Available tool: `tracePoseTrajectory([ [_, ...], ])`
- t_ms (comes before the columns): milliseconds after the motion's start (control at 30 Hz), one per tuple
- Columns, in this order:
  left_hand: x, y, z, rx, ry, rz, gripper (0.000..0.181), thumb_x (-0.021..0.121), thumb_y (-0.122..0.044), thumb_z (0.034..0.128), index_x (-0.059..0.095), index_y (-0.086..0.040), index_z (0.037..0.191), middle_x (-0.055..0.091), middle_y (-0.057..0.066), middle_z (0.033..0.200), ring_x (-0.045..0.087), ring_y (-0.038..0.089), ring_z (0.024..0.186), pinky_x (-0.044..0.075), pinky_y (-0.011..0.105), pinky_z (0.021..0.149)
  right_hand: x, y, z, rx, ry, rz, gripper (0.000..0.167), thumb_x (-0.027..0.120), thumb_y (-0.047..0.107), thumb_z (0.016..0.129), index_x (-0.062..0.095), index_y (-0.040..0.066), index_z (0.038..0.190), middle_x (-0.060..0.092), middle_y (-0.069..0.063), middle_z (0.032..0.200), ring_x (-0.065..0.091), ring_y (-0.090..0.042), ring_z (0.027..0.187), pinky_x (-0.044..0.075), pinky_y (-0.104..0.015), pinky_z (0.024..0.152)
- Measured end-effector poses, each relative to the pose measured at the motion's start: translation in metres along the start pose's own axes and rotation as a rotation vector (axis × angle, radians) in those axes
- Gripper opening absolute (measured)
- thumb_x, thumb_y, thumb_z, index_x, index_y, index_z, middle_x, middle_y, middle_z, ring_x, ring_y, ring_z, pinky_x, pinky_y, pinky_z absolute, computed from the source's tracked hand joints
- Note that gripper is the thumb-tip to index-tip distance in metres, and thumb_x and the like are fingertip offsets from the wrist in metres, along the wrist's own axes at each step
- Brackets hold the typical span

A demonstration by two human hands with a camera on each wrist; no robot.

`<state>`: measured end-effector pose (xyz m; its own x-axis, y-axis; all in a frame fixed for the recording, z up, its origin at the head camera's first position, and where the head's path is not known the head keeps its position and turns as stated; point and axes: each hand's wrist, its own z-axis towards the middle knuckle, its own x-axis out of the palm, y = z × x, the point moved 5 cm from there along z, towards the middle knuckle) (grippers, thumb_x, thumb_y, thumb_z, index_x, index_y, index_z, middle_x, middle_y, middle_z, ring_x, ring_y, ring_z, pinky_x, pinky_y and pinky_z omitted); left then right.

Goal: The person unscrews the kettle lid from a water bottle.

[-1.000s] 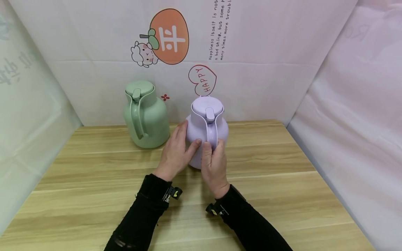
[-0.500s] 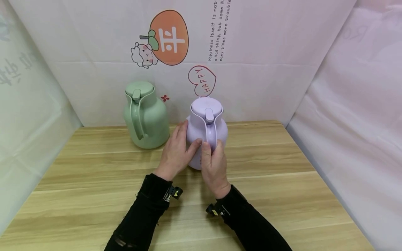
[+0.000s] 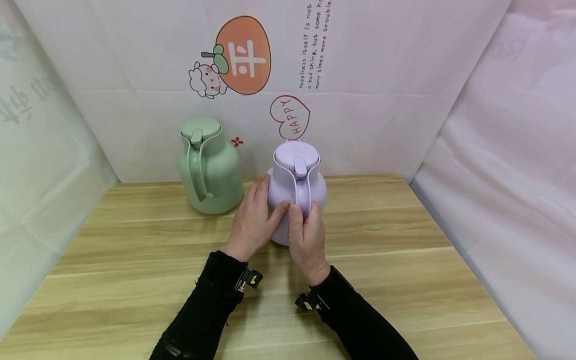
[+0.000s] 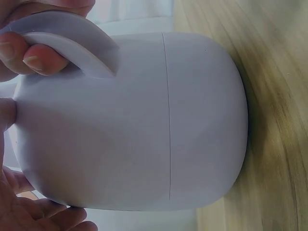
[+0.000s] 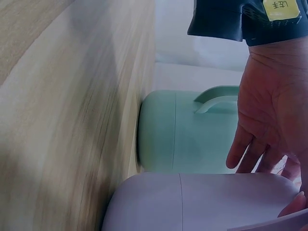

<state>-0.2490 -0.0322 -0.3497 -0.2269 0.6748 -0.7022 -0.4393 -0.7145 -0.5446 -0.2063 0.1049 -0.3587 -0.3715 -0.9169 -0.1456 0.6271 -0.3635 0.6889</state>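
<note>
A lilac thermos jug (image 3: 298, 151) with a lid, thumb lever and handle stands upright on the table, its handle towards me. My right hand (image 3: 308, 242) grips the lower handle; curled fingertips (image 4: 39, 58) show under it in the left wrist view. My left hand (image 3: 250, 225) lies against the jug's left side, its fingers fairly straight and its thumb on the near face. In the right wrist view, this left hand (image 5: 272, 106) reaches down onto the lilac body (image 5: 226, 195). A matching green thermos jug (image 3: 219, 172) stands to the left, touched by neither hand.
The wood-grain table (image 3: 382, 280) ends at a white printed cloth (image 3: 373, 120) just behind both jugs. White cloth walls (image 3: 504, 165) close in on the left and right. Dark camera straps (image 3: 249, 278) sit on both wrists.
The top of the lilac jug has shifted very slightly left since one second ago. Both hands keep their places on it, and the green jug stays put.
</note>
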Motion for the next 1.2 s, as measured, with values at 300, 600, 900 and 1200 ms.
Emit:
tracePoseTrajectory([
  [300,0.001,0.001,-0.001,-0.01,-0.009,-0.011,0.085,0.052,-0.057,0.1048,0.027,-0.001,0.163,0.035,0.023,0.165,0.038,0.038,0.152,0.038,0.056,0.119,0.001,0.0,0.0,0.007,0.002,-0.005,0.049,0.045,0.044,0.111,0.054,-0.004,0.108,0.059,-0.014,0.089,0.057,-0.024,0.079,0.048,-0.037,0.068],
  [600,0.0,0.0,-0.001,0.008,-0.012,-0.034,0.084,0.054,-0.055,0.105,0.027,0.0,0.162,0.035,0.023,0.165,0.037,0.036,0.152,0.038,0.055,0.119,0.0,0.002,-0.001,-0.002,-0.003,-0.018,0.051,0.045,0.046,0.111,0.054,-0.005,0.108,0.058,-0.014,0.086,0.057,-0.025,0.077,0.048,-0.038,0.065],
  [900,-0.001,-0.002,-0.007,0.02,-0.01,-0.03,0.082,0.054,-0.053,0.1054,0.028,0.001,0.162,0.035,0.023,0.165,0.037,0.036,0.152,0.037,0.054,0.12,-0.002,0.003,-0.005,-0.017,-0.017,-0.024,0.052,0.045,0.047,0.11,0.054,-0.005,0.105,0.058,-0.014,0.084,0.058,-0.025,0.074,0.049,-0.038,0.063],
  [1200,-0.004,-0.005,-0.012,0.031,-0.013,-0.022,0.083,0.056,-0.051,0.1053,0.028,0.003,0.161,0.034,0.026,0.165,0.036,0.038,0.153,0.036,0.055,0.12,-0.002,0.005,-0.009,-0.05,-0.025,-0.002,0.041,0.048,0.036,0.11,0.055,-0.004,0.103,0.056,-0.012,0.082,0.055,-0.022,0.071,0.047,-0.035,0.061],
])
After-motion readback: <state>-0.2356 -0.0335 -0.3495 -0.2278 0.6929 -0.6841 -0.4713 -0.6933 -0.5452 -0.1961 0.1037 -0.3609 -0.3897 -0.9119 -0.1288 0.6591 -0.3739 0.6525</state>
